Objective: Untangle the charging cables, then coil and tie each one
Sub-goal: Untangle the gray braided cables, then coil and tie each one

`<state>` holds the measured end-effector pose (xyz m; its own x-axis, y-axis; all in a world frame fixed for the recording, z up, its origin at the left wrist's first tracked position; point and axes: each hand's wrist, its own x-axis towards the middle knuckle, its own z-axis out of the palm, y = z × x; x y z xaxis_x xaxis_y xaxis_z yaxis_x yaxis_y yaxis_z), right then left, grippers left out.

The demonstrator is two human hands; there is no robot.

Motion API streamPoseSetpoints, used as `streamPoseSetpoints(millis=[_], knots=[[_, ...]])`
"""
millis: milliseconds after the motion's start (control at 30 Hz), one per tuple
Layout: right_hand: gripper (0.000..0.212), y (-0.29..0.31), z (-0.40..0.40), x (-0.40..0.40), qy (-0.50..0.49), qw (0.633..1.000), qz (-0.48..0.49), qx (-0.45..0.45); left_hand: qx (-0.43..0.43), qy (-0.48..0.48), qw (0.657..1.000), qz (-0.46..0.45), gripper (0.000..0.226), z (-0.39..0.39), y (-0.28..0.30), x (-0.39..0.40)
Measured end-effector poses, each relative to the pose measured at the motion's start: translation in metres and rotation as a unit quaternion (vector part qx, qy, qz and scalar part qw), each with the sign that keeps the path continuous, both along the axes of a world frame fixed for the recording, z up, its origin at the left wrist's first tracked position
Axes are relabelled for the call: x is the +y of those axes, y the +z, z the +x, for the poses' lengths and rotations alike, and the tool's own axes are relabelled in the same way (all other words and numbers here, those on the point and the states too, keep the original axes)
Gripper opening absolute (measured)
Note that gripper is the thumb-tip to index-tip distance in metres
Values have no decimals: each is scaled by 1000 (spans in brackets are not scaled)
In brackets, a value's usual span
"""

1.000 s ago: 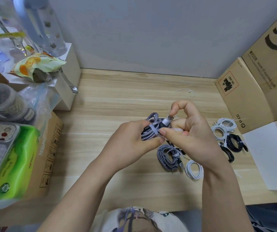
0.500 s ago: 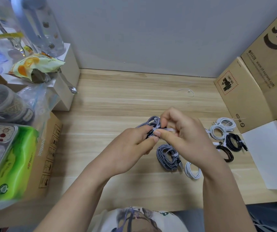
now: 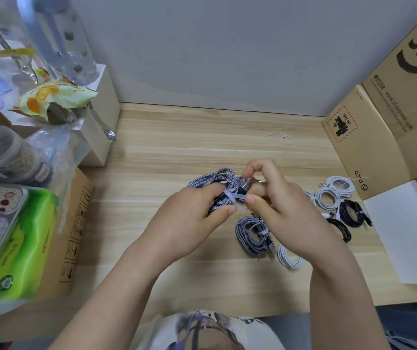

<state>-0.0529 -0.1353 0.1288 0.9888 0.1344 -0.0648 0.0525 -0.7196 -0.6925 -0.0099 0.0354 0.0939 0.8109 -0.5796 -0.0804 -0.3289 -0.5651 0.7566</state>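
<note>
My left hand [image 3: 192, 218] grips a coiled grey braided cable [image 3: 217, 180] above the middle of the wooden table [image 3: 177, 147]. A white tie [image 3: 235, 198] is wrapped round the coil. My right hand [image 3: 278, 208] pinches the free end of that tie, with the cable's metal plug [image 3: 249, 184] between its fingers. On the table below lies a second grey braided coil [image 3: 251, 236], tied. A white coil [image 3: 288, 258] lies beside it. Further right are white coils [image 3: 333, 193] and black coils [image 3: 351, 213].
Cardboard boxes [image 3: 368, 147] stand at the right with a white sheet [image 3: 409, 236] in front. A loose white tie [image 3: 281, 138] lies near the back wall. At the left are a green tissue pack [image 3: 18, 243], a brown box [image 3: 73, 228], jars and a snack bag [image 3: 53, 99].
Both hands shifted slightly. The tie now shows wrapped round the coil, and my right hand has pulled its end out to the right.
</note>
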Motion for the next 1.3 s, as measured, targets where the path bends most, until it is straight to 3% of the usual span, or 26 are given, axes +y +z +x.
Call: streamPoseSetpoints(millis=[200, 433, 600, 733, 900, 967, 1067, 1167, 1300], knots=[[34, 1, 1, 5, -36, 995, -92, -16, -51, 3, 999, 17, 28, -5, 0, -3], [31, -7, -1, 19, 34, 963, -224, -147, -77, 10, 997, 29, 21, -3, -1, -3], [28, -20, 0, 17, -73, 996, -45, -34, -61, 7, 998, 15, 16, -2, -8, -3], [30, -25, -2, 21, -161, 984, 54, -49, 5, 33, 999, -27, 20, 0, -12, -2], [19, -28, -8, 27, -177, 975, 100, -95, 49, 67, 994, -69, 29, 4, -9, 0], [25, -27, -9, 27, -203, 967, 82, -129, 48, 68, 995, -63, 30, 5, -10, 2], [17, -23, -6, 24, -202, 960, 37, -190, 51, 77, 994, -56, 29, 6, -12, 5], [2, -25, -2, 24, -122, 970, -31, -206, 53, 60, 995, -55, 28, 4, -11, 5], [17, -33, 6, 29, -47, 961, -142, -230, 45, 15, 998, -47, 31, 0, -6, 3]])
